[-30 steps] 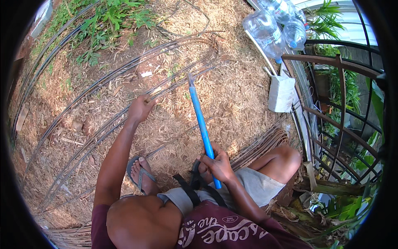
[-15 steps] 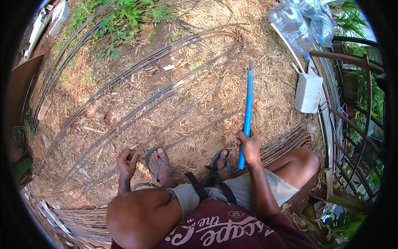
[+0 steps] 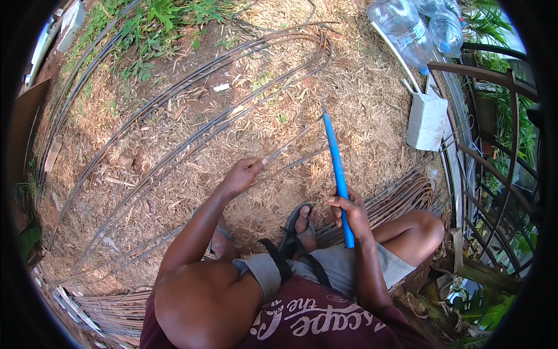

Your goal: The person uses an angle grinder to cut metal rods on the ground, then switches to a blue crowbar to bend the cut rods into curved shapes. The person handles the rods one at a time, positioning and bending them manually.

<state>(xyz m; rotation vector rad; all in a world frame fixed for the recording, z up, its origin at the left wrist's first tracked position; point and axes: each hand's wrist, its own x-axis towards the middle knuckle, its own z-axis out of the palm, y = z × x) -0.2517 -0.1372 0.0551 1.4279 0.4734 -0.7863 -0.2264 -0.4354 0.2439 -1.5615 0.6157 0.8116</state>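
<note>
A long blue tube (image 3: 337, 168) with a narrow metal tip slants up from my right hand (image 3: 351, 214), whose fingers are wrapped round its lower part. Reaching forward past my knee, my left hand (image 3: 244, 174) pinches a thin metal rod (image 3: 293, 140) that lies low over the dry ground cover. The rod's far end comes close to the tip of the tube; whether they touch I cannot tell. Beyond my left hand, several long bent rods (image 3: 197, 132) run in loops across the ground.
Bundled bent rods (image 3: 401, 198) lie beside my right leg, and more rods (image 3: 116, 308) at lower left. Clear plastic bottles (image 3: 407, 35) and a white block (image 3: 427, 122) sit at right, near curved metal bars (image 3: 514, 145). Green leaves (image 3: 160, 23) grow at the far left.
My left hand has moved forward and right from beside my foot to the thin rod. The blue tube, still in my right hand, has tipped leftward at its top and come slightly nearer.
</note>
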